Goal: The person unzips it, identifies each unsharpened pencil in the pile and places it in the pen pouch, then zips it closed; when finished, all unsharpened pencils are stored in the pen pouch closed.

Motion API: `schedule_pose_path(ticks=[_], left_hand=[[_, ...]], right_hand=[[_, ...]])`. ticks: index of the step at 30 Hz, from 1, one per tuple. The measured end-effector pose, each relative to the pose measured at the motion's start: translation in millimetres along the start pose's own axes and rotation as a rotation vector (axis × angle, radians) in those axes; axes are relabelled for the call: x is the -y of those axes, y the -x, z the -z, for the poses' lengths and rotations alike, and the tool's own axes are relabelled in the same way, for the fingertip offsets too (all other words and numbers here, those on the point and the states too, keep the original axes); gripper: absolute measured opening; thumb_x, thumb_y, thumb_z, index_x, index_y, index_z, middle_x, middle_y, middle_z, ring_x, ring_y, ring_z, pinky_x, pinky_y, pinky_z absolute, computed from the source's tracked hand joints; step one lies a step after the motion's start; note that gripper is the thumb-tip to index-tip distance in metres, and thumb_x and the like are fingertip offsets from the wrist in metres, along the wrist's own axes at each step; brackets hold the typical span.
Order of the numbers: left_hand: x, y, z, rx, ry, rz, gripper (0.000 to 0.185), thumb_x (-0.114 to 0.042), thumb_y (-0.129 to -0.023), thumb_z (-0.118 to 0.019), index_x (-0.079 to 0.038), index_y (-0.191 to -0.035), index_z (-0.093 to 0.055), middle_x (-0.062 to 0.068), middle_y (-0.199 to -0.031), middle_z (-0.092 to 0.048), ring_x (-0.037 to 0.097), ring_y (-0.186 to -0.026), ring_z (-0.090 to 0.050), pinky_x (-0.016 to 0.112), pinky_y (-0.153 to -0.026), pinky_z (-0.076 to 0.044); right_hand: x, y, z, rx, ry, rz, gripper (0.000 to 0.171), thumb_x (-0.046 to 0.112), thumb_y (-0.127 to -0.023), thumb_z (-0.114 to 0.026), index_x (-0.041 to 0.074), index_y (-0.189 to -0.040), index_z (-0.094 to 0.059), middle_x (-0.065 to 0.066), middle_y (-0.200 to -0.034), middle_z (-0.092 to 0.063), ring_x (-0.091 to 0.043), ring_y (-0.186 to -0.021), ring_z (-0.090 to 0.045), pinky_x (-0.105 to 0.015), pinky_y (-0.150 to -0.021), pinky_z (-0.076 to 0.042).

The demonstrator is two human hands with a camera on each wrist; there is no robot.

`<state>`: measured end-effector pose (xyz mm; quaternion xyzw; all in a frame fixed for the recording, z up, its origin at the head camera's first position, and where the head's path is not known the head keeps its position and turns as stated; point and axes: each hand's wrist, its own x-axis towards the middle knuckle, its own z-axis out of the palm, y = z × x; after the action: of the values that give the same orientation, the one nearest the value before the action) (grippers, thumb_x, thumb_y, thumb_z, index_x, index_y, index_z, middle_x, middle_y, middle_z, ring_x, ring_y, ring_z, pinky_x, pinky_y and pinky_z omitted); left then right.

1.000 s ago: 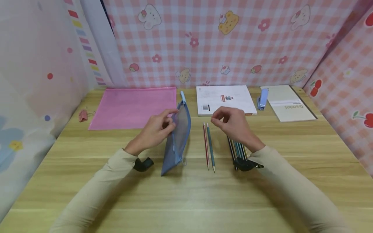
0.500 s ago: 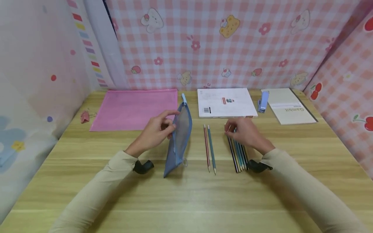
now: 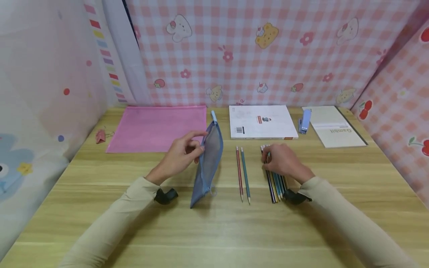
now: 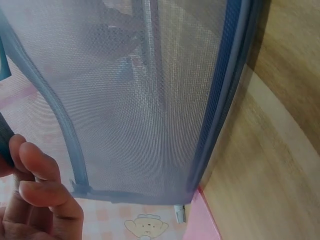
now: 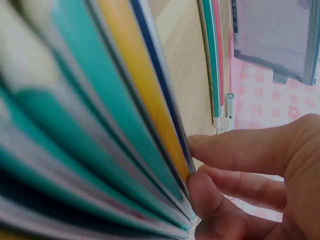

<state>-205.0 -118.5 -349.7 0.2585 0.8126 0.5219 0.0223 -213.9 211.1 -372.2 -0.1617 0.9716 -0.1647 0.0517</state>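
Note:
My left hand (image 3: 197,143) pinches the upper edge of a blue mesh zip pouch (image 3: 207,163) and holds it standing on its long edge on the wooden table (image 3: 214,230). The left wrist view is filled by the pouch's mesh (image 4: 150,100), with my fingers (image 4: 40,195) at the lower left. My right hand (image 3: 268,156) lies on the far end of a row of coloured pencils (image 3: 276,184). In the right wrist view thumb and forefinger (image 5: 225,150) pinch the end of the outermost coloured pencil (image 5: 150,100). A red and a teal pencil (image 3: 242,175) lie side by side between pouch and row.
Along the back lie a pink folder (image 3: 155,128), a white book (image 3: 261,121), a blue stapler (image 3: 305,121) and a beige notebook (image 3: 333,126). A pink clip (image 3: 99,136) sits at the far left. Patterned fabric walls enclose the table on three sides.
My right hand has moved right and down from above the two loose pencils onto the row of coloured pencils. The left hand still holds the pouch upright.

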Motion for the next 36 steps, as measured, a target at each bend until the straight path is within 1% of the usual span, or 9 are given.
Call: schedule_pose_path(ticks=[10,14,18,20,24,26,29,31,36], left_hand=[[-2.2,-0.9,0.5,0.018,-0.002,-0.020,0.042,-0.004,-0.099,-0.055,-0.006,-0.140,-0.052,0.009,-0.071,-0.063,0.014,-0.061,-0.057,0.023,-0.054,-0.042],[-1.8,-2.4,-0.1,0.031,0.008,-0.029,0.040,-0.002,-0.098,-0.056,-0.005,-0.138,-0.054,0.009,-0.071,-0.063,0.024,-0.062,-0.059,0.023,-0.056,-0.044],[-0.8,-3.6,-1.3,0.039,0.005,-0.036,0.039,-0.001,-0.098,-0.056,-0.004,-0.136,-0.056,0.009,-0.070,-0.063,0.030,-0.063,-0.060,0.023,-0.059,-0.046],[0.3,-4.1,-1.8,0.041,-0.004,-0.039,0.038,-0.001,-0.097,-0.055,-0.002,-0.136,-0.056,0.010,-0.071,-0.064,0.025,-0.062,-0.060,0.023,-0.059,-0.047],[1.4,-4.6,-2.7,0.052,-0.009,-0.039,0.039,-0.001,-0.097,-0.055,-0.001,-0.136,-0.056,0.008,-0.071,-0.064,0.015,-0.061,-0.059,0.024,-0.060,-0.049],[0.7,-4.7,-3.2,0.057,-0.011,-0.039,0.039,-0.001,-0.097,-0.055,-0.002,-0.136,-0.056,0.008,-0.071,-0.064,0.013,-0.061,-0.059,0.025,-0.062,-0.051],[-0.5,-5.6,-4.3,0.065,-0.015,-0.043,0.038,-0.003,-0.098,-0.056,-0.002,-0.136,-0.056,0.008,-0.070,-0.064,0.017,-0.062,-0.061,0.026,-0.062,-0.051],[-1.7,-6.1,-5.5,0.072,-0.012,-0.047,0.038,-0.004,-0.098,-0.056,-0.002,-0.137,-0.055,0.010,-0.070,-0.064,0.021,-0.063,-0.062,0.028,-0.062,-0.052],[-1.4,-7.4,-9.5,0.086,-0.006,-0.050,0.039,-0.004,-0.098,-0.056,-0.001,-0.137,-0.054,0.011,-0.070,-0.064,0.029,-0.067,-0.063,0.028,-0.067,-0.053]], right_hand=[[17.6,0.7,-4.0,0.009,0.037,0.020,0.012,0.008,-0.077,-0.076,0.008,-0.089,-0.074,-0.005,-0.079,-0.071,-0.014,-0.065,-0.057,-0.025,-0.057,-0.043],[24.5,-1.5,-5.1,0.025,0.042,-0.006,0.021,0.003,-0.073,-0.071,0.010,-0.092,-0.075,-0.009,-0.091,-0.072,-0.018,-0.067,-0.053,-0.026,-0.057,-0.039],[29.9,-6.7,-6.8,0.054,0.016,-0.050,0.021,0.007,-0.072,-0.073,0.014,-0.092,-0.076,-0.011,-0.098,-0.073,-0.021,-0.073,-0.053,-0.027,-0.060,-0.039],[30.7,-9.1,-7.5,0.063,-0.045,-0.059,0.019,0.010,-0.074,-0.075,0.014,-0.092,-0.077,-0.009,-0.093,-0.073,-0.018,-0.068,-0.052,-0.026,-0.057,-0.039],[31.7,-10.7,-2.4,0.046,-0.240,-0.047,0.018,0.010,-0.078,-0.076,0.011,-0.097,-0.077,-0.008,-0.084,-0.073,-0.011,-0.061,-0.055,-0.024,-0.055,-0.041],[33.9,-10.6,3.4,0.026,-0.339,-0.046,0.020,0.010,-0.081,-0.075,0.010,-0.101,-0.076,-0.008,-0.079,-0.074,-0.014,-0.062,-0.059,-0.025,-0.056,-0.041],[39.4,-10.9,13.5,-0.007,-0.430,-0.043,0.022,0.009,-0.084,-0.073,0.009,-0.106,-0.075,-0.008,-0.079,-0.075,-0.022,-0.069,-0.065,-0.028,-0.059,-0.041],[43.3,-11.6,18.5,-0.025,-0.468,-0.047,0.023,0.009,-0.085,-0.072,0.010,-0.107,-0.075,-0.007,-0.075,-0.074,-0.025,-0.070,-0.063,-0.029,-0.058,-0.039],[53.7,-13.5,26.6,-0.060,-0.614,-0.068,0.024,0.009,-0.084,-0.069,0.014,-0.108,-0.073,-0.004,-0.075,-0.072,-0.016,-0.063,-0.051,-0.028,-0.057,-0.036]])
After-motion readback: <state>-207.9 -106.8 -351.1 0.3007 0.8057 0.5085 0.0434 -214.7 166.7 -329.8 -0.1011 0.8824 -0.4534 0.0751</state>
